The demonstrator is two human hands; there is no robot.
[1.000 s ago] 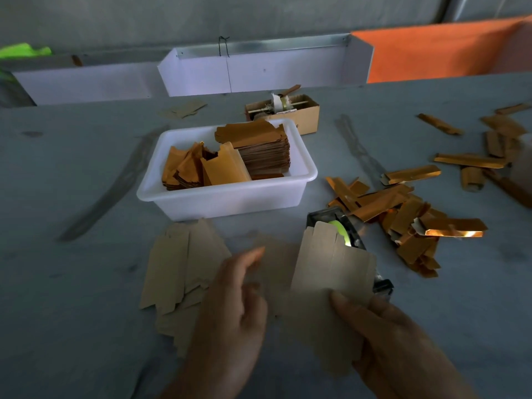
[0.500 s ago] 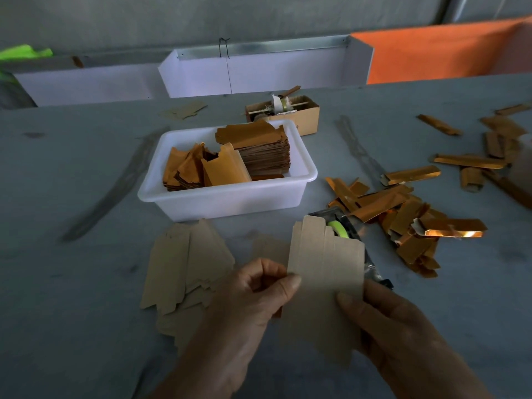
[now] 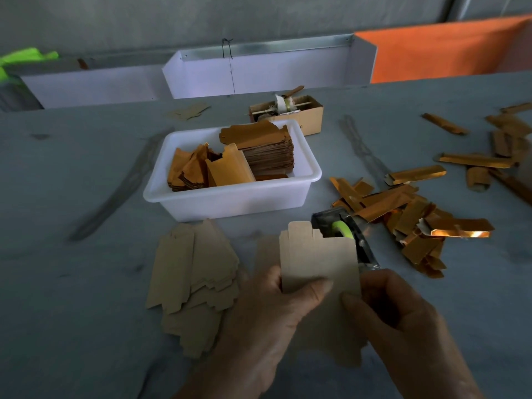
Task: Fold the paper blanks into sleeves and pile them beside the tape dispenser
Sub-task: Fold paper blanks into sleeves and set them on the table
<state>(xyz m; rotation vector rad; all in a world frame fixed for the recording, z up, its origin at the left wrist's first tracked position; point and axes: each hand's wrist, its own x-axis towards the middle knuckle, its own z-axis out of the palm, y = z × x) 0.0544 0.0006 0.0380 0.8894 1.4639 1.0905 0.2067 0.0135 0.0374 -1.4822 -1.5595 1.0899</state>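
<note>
A: Hands?
B: Both on one paper blank [image 3: 318, 262], plain brown side up, held above the worktop [image 3: 72, 283]. Left hand [image 3: 267, 321] pinches its left edge, thumb on top. Right hand [image 3: 403, 321] grips the right edge, thumb on the face.

A: Folded?
B: Flat as far as I can see. Tabs at the top edge point away from the person.

A: Tape dispenser?
B: Tape dispenser [image 3: 345, 231] is just behind the blank, partly hidden by it. Green roll visible.

A: Finished sleeves?
B: Heap of gold sleeves [image 3: 414, 223] just right of the dispenser. More scattered further right.

A: Stock?
B: Loose spread of blanks [image 3: 193, 280] left of the hands. White tub [image 3: 230, 197] behind them holds a stack plus loose orange pieces. Small cardboard box [image 3: 290, 113] behind the tub.
</note>
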